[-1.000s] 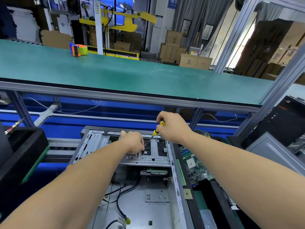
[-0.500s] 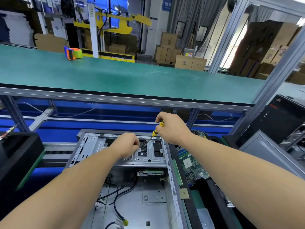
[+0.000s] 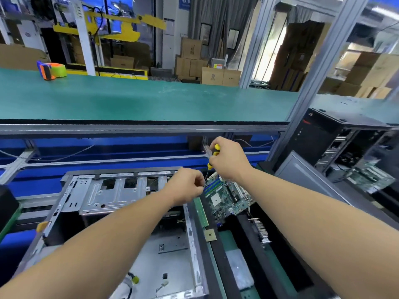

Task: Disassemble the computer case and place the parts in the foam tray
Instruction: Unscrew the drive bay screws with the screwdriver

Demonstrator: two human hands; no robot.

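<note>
A long green bench top (image 3: 138,100) spans the scene on an aluminium frame; under its front edge runs a blue lower level, and on that level lies the open computer case (image 3: 121,212), on its side with its interior facing up; a silver drive cage (image 3: 112,194) crosses the far end of the case, and loose cables with yellow plugs (image 3: 135,279) lie on the case floor near the bottom edge. Just right of the case sits the black foam tray (image 3: 244,231); a green motherboard (image 3: 228,195) rests tilted at its far end, a green memory stick (image 3: 200,211) lies along its left channel, a small square chip (image 3: 210,235) sits nearer, and a metal bracket part (image 3: 260,230) lies further right. A second black computer tower (image 3: 336,143) stands on the right, with a grey side panel (image 3: 302,175) leaning before it. An orange and green tape dispenser (image 3: 51,70) sits on the far left of the bench top; cardboard boxes (image 3: 205,65) are stacked beyond.

The right hand (image 3: 230,161) clenches the yellow-and-black handle of a screwdriver (image 3: 212,155), held above the motherboard's far edge with the shaft pointing down; the left hand (image 3: 190,184) hovers over the case's right wall, fingers curled with the tips pinched together; whether it grasps anything I cannot tell.
</note>
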